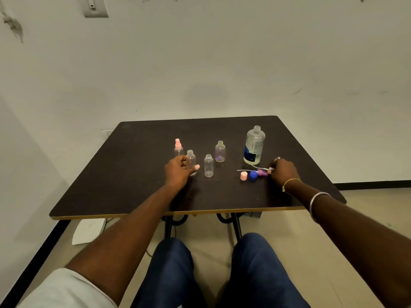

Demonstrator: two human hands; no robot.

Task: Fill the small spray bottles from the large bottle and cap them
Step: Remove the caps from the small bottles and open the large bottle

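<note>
Gripping a clear uncapped bottle (191,158), left grip (179,172); right grip (285,172) pinching a purple spray pump (263,173).

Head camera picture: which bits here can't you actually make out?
1. Head view, large bottle: its label print is too small to read.
2. Head view, small bottle: the left hand wraps its lower half, so any liquid level is hidden.
3. Head view, thin white tube: the right hand covers the end it pinches.
</note>
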